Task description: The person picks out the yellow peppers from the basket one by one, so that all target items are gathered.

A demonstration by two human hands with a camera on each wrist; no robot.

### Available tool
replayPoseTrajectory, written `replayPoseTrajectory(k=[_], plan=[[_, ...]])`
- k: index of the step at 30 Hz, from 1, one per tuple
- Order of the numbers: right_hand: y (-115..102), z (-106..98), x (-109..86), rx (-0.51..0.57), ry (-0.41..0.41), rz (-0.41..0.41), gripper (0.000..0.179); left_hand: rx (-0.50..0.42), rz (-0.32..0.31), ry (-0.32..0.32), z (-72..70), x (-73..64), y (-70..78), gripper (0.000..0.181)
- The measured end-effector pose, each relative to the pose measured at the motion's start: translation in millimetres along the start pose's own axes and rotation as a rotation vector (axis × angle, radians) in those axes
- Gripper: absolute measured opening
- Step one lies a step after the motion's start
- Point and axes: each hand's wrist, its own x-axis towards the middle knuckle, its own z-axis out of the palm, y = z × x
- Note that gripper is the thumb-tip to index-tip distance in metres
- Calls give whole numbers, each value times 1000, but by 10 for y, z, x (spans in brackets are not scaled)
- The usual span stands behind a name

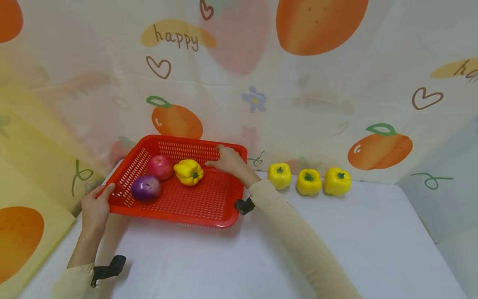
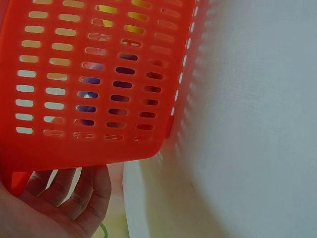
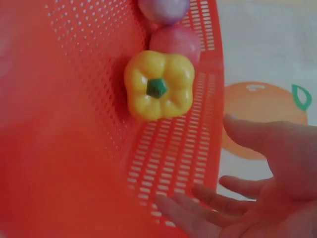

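A red plastic basket (image 1: 209, 195) with slotted sides stands on the left half of the table. My left hand (image 1: 95, 207) grips its left rim, with the thumb on top and the fingers below, as the left wrist view shows. My right hand (image 1: 231, 162) is over the basket's back right part, fingers spread and nothing held between them; whether it touches the rim I cannot tell. Inside the basket lie a yellow bell pepper (image 3: 171, 101), a pinkish-red round fruit (image 1: 160, 167) and a glossy purple round piece (image 1: 146, 188), grouped towards the left.
On the white table (image 1: 336, 249), three yellow bell peppers stand in a row right of the basket: one near my right forearm (image 1: 279, 175), a middle pepper (image 1: 309, 182) and a right-hand pepper (image 1: 337, 181). A printed cloth (image 1: 298, 116) hangs close behind.
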Motion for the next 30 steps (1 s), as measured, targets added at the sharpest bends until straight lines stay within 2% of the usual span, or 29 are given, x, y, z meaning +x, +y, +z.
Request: replayPoseTrajectory(k=[4,9,15,17,22,27,30], plan=[[-96,100,26,20,-35,39,72,38,14,-2,-6,-10,0,37],[-221,260,54,56,-47,57,79,-36,-4,-9,1,-18,8,29],[-377,456,80,-140,-104,83,94,-78,-18,-14,-2,-22,23,34],[-417,494,90,-161,-118,115,97,-86,-22,-10,13,-16,32,32],[-449,593,142,-118,-80,198,96,-84,-21,-4,46,-11,40,28],[-409,724,211,-82,-24,193,95,-101,-33,6,23,-18,22,24],[-380,756,241,-22,12,178,93,-111,-33,8,18,-16,23,20]])
